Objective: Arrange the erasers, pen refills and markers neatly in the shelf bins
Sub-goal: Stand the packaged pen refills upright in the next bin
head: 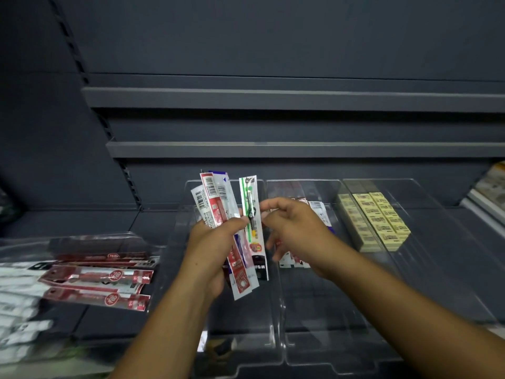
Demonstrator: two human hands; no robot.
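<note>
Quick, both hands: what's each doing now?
Left hand: grips a fan of pen refill packets.
Right hand: beside the green-striped packet; whether it pinches cannot be told.

Refill packets (19,305) at left edge blurred; print on erasers (379,217) unreadable.

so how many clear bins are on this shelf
4: far-left bin with red packs, second bin, third bin, far-right bin with erasers. More may be out of view.
</note>
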